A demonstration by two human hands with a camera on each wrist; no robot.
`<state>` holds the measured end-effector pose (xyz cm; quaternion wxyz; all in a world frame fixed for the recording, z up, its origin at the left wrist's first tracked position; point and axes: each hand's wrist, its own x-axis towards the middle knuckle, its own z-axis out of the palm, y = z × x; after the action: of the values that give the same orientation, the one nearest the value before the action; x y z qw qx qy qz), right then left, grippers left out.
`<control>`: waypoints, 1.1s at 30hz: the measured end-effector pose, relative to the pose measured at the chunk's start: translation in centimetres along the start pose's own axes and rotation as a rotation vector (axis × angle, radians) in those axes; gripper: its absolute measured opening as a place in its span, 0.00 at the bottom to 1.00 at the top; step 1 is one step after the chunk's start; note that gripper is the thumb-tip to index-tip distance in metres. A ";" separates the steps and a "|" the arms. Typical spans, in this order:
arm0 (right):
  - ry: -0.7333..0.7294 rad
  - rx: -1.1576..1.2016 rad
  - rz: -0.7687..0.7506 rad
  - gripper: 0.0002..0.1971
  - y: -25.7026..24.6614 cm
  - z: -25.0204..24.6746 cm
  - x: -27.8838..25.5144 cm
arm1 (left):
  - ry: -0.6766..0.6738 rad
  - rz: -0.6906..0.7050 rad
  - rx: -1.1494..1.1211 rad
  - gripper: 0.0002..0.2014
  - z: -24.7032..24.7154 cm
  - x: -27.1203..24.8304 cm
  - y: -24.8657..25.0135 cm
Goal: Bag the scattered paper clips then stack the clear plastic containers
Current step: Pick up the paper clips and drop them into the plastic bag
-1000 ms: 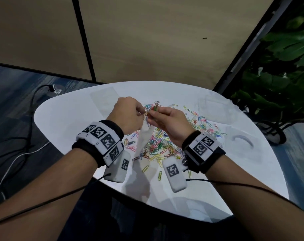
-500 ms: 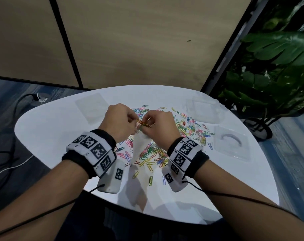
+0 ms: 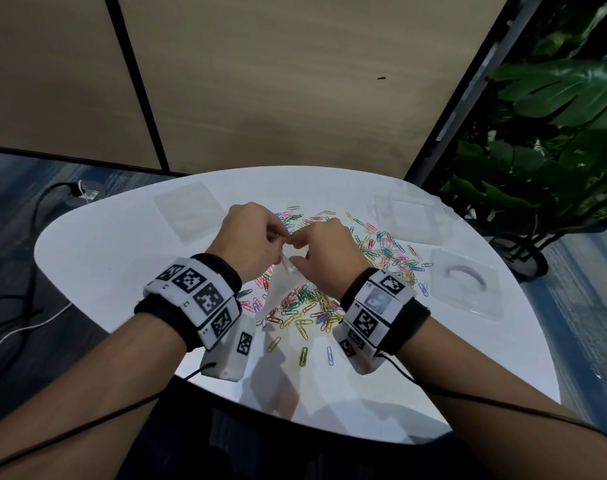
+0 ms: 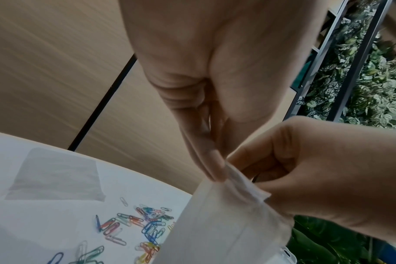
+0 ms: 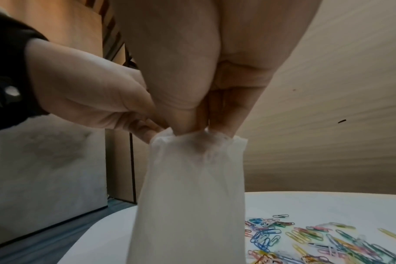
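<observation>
A clear plastic bag hangs upright over the white table, between my two hands. My left hand pinches the bag's rim; the left wrist view shows its fingertips closed on the edge of the bag. My right hand is curled at the bag's mouth, and its fingertips pinch the rim of the bag with one tip inside. Coloured paper clips lie scattered under and to the right of the hands. Clear plastic containers sit at back left, back right and right.
A leafy plant in a dark pot stands off the table's right side. Cables run over the floor at left. A beige partition wall rises behind the table. Bare table surface shows at the left and along the near edge.
The right hand held a few paper clips at the bag's mouth; now no clips show in its fingers, which are at the rim. Both hands have stayed together over the pile.
</observation>
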<state>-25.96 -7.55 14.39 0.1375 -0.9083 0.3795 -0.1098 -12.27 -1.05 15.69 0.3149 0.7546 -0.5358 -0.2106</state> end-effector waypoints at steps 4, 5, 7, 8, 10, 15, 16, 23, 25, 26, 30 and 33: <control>-0.017 0.467 0.023 0.13 1.4 -1.1 -0.5 | -0.042 -0.019 0.057 0.09 -0.5 0.1 -0.1; -0.001 0.559 0.061 0.12 2.3 -1.3 -0.9 | -0.049 -0.018 0.065 0.09 -0.6 0.1 -0.3; -0.038 0.525 0.174 0.14 5.2 -1.1 -2.2 | -0.047 -0.023 0.079 0.09 -0.9 0.2 -0.7; -0.119 0.404 0.249 0.17 6.9 -0.8 -3.0 | -0.037 -0.030 0.078 0.09 -1.1 0.2 -0.9; -0.373 0.091 0.424 0.31 10.5 0.4 -5.3 | -0.016 -0.041 0.068 0.09 -1.6 0.3 -1.2; -0.614 -0.133 0.803 0.53 16.1 4.4 -11.7 | 0.016 -0.044 0.042 0.09 -2.5 0.2 -1.4; -0.570 -0.085 0.819 0.53 16.4 4.9 -12.3 | 0.017 -0.046 0.046 0.09 -2.6 0.1 -1.4; -0.299 0.075 0.541 0.42 14.2 8.1 -10.8 | 0.003 -0.066 0.079 0.09 -2.8 0.0 -2.0; -0.297 0.019 0.459 0.42 13.4 8.4 -9.8 | -0.002 -0.067 0.088 0.08 -2.8 0.0 -2.3; -0.308 -0.040 0.411 0.42 13.0 8.5 -9.3 | -0.003 -0.071 0.093 0.08 -2.9 -0.1 -2.4; -0.344 -0.253 0.206 0.26 12.4 9.4 -7.6 | -0.013 -0.078 0.105 0.07 -3.0 -0.2 -2.8; -0.288 -0.282 0.143 0.12 12.6 10.0 -6.5 | -0.035 -0.076 0.118 0.06 -2.9 -0.1 -2.8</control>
<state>-35.69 -9.65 0.22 0.0695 -0.8957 0.4308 0.0854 -8.52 0.43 15.83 0.2523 0.7878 -0.5236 -0.2039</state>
